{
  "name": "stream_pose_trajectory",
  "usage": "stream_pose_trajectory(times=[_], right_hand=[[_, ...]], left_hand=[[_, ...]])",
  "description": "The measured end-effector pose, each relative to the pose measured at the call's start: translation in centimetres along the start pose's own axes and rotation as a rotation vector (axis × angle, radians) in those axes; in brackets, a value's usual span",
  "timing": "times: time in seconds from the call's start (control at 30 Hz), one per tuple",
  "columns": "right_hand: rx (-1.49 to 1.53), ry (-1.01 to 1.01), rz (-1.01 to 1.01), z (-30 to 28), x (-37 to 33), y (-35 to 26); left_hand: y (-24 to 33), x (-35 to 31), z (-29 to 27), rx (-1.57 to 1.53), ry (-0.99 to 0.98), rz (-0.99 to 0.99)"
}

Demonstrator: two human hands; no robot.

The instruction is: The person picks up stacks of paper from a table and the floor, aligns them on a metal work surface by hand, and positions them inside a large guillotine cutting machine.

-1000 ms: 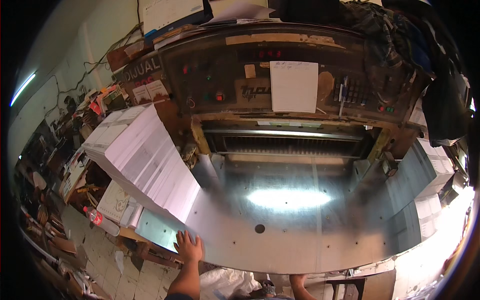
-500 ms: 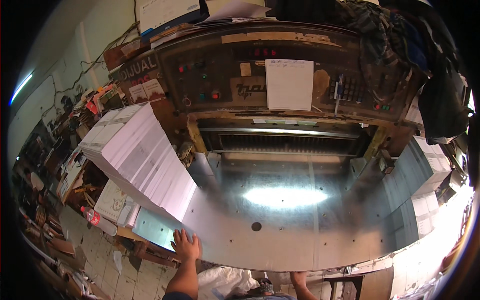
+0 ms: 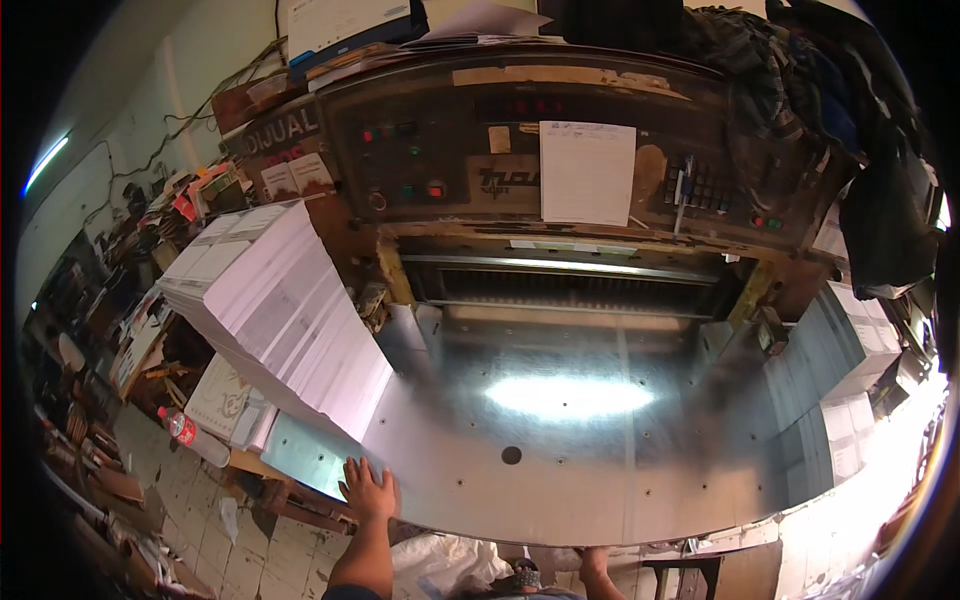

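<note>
— Tiled floor [image 3: 195, 510] is noted at the left; what is found at the middle of the scene?

— A broad metal table [image 3: 545, 495] is found, pierced by a round hole [image 3: 511, 455]. Beyond its far side a dark control panel [image 3: 345, 165] is seen, with a white sheet [image 3: 587, 175] and a pen [image 3: 684, 190] placed against its front.

— Where is the paper recorded?

— At the left of the table a tall paper stack [image 3: 300, 310] is stood, its bottom near corner just beyond the left hand [image 3: 370, 492]. At the right, further paper blocks [image 3: 845, 345] are piled. Farther left, below table height, a bottle [image 3: 180, 427] with a red label is noted.

— And the state of the hands?

— By the left hand nothing is held: its palm is laid down at the near left edge, the fingers released and spread. The right hand [image 3: 593, 558] is placed at the near edge, right of the middle; its fingers are hidden by the table, so whether anything is grasped cannot be told.
</note>
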State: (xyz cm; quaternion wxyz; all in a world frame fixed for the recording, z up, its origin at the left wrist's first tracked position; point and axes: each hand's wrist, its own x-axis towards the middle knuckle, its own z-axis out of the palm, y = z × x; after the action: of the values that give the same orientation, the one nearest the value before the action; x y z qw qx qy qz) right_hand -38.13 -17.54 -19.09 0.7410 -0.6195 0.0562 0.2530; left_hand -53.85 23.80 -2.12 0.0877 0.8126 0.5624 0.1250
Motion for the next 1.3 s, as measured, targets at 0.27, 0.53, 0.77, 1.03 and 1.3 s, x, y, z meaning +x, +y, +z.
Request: stream_pose_trajectory(times=[0.27, 0.53, 0.77, 1.03, 1.3], right_hand=[[-0.365, 0.045, -0.283, -0.8, 2.1, 2.6], [0.595, -0.193, 0.304, -0.8, -0.1, -1.4], [-1.241, 0.166, -0.635, 1.2, -0.3, -1.0], [-1.117, 0.062, -0.541, 0.6, 0.3, -1.3], [-1.116, 0.074, -0.504, -1.7, 2.5, 3.0]], left_hand=[[0.4, -0.2, -0.7, -0.008, -0.025, -0.017], [0.4, -0.1, -0.7, -0.012, -0.016, -0.022], [0.1, -0.1, -0.4, -0.022, 0.0, 0.002], [0.0, -0.1, -0.3, -0.001, 0.013, 0.003], [-0.9, 0.0, 1.1, -0.011, -0.011, 0.007]])
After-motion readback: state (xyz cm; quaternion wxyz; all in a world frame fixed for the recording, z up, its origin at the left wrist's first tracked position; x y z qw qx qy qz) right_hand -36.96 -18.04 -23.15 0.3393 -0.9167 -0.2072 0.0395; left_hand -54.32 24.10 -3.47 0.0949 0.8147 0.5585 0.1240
